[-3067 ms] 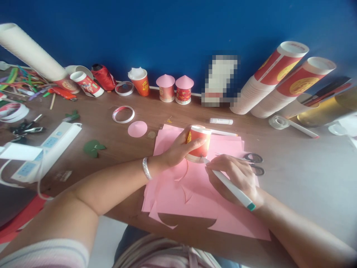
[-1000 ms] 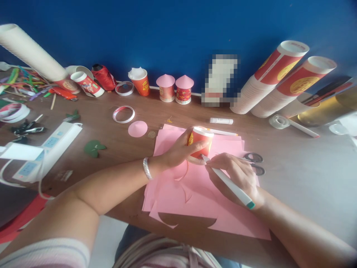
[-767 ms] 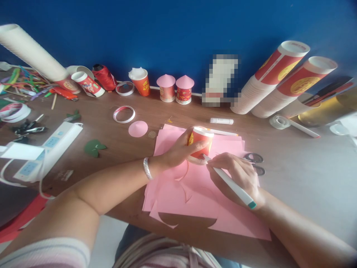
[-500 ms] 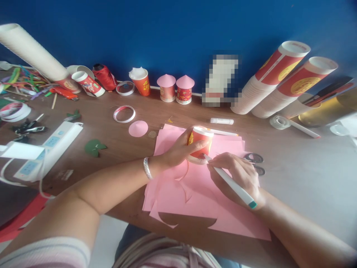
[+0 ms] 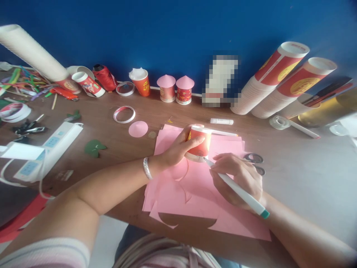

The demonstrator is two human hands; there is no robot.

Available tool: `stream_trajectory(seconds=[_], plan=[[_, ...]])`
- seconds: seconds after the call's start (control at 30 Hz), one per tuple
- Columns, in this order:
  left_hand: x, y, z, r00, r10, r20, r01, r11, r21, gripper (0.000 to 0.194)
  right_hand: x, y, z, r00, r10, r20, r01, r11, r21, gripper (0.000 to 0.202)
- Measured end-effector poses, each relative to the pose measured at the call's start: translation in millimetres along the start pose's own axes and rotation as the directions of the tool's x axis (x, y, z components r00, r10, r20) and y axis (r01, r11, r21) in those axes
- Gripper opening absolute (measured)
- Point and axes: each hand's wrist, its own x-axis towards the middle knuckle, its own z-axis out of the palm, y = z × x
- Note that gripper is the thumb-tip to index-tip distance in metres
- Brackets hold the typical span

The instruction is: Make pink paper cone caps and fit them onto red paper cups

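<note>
My left hand (image 5: 177,149) is wrapped round a short red paper cup (image 5: 203,146) with a white edge and yellow print, its thumb across the side. In my right hand (image 5: 240,176) is a white marker pen (image 5: 242,193) with a green end. The pen's tip is at the cup's pale lower band, on the side nearer me; whether it touches I cannot tell. Below both hands lie sheets of pink paper (image 5: 192,197) with curved cuts. Dark-handled scissors (image 5: 254,158) rest just beyond my right hand, partly on the paper.
Two small cups with pink cone tops (image 5: 166,89) stand by the blue wall. A pink cone (image 5: 138,129) and a cut paper ring (image 5: 124,114) lie to the left, near a power strip (image 5: 50,149). Tall cup stacks (image 5: 281,70) and a tape roll (image 5: 279,122) are at right.
The pen has tipped slightly, its green end shifting right and down, and its tip has moved from the red side to the lower band. The cup has shifted slightly left.
</note>
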Motion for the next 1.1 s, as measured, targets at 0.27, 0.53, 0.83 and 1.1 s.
stream_trajectory(seconds=[0.27,0.53,0.83,1.1], plan=[[1.1,-4.2,-2.0,1.000,0.012,0.013,-0.011,0.995,-0.098,0.036,-0.1,-1.4,2.0,0.997,-0.016,0.075,0.007,0.994,0.107,0.030],[2.1,8.8,4.5,0.999,-0.046,0.028,0.047,0.998,-0.041,0.047,-2.5,-4.2,5.2,0.995,-0.044,0.086,0.033,0.991,0.126,0.028],[1.3,5.2,0.7,0.999,-0.047,-0.015,0.046,0.999,-0.029,0.047,-3.9,0.0,4.8,0.995,-0.058,0.080,0.048,0.992,0.121,0.028],[-0.1,13.0,5.3,0.996,-0.092,0.002,0.092,0.995,-0.024,0.044,-4.1,0.9,6.7,0.995,-0.054,0.078,0.044,0.990,0.131,0.027]])
